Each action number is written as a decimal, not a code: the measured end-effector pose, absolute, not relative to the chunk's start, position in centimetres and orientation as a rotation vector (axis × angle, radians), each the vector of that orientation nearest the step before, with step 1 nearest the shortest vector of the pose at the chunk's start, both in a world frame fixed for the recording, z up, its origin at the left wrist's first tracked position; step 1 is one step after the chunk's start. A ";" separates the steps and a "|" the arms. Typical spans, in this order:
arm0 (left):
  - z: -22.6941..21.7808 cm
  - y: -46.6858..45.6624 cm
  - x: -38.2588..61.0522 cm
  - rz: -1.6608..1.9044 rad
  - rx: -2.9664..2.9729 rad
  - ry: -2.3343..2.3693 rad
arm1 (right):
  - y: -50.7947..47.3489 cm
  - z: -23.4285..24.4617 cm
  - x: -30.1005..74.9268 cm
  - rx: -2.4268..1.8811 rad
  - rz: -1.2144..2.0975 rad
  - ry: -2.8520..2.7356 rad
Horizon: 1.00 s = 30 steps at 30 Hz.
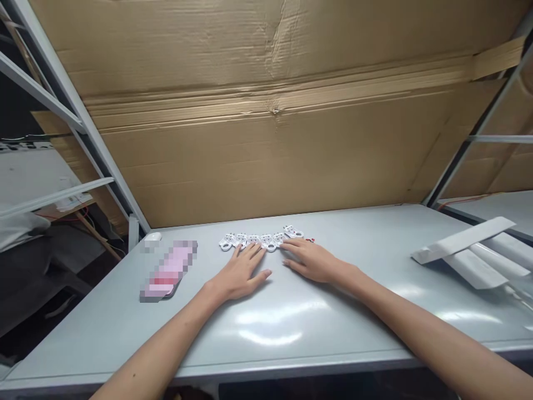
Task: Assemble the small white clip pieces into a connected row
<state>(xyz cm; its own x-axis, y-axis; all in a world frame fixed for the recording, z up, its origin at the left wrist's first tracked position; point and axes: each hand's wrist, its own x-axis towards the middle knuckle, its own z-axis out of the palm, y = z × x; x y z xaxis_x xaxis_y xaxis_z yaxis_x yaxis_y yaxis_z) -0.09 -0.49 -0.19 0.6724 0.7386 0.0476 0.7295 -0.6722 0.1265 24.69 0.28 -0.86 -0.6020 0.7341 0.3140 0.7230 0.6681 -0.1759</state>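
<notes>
Worn on the head, looking forward and down across a grey tabletop [325, 344] from above its near edge. Facing a corrugated cardboard panel [270, 166] almost square-on (slightly rolled, judging by the back edge's rightward rise). Near enough to set the left hand [244, 272] and right hand [312, 260] below mid-height, wide enough to catch metal uprights [109, 166] on both flanks.

L hand [240, 275], R hand [313, 260] palms down at row of wht pcs [267, 241] on gray tbl [275, 311]; cardbd [291, 161] behind.
</notes>
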 end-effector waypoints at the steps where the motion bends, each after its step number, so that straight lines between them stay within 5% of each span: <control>1: -0.2 -0.5 -0.1 0.139 2.779 1.234 | 0.2 -0.8 24.6 -1.153 0.042 -2.525; 30: -0.3 -0.4 -0.2 0.195 2.788 1.295 | 4.2 -2.5 27.4 -1.430 0.050 -2.244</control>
<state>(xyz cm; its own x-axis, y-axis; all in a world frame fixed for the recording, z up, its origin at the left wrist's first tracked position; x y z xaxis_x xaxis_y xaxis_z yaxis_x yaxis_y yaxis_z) -0.19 -0.36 -0.31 0.6389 0.7642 0.0884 0.7564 -0.6450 0.1089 27.38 4.24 -2.55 -0.3421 0.8635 0.3707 0.8463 0.4546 -0.2779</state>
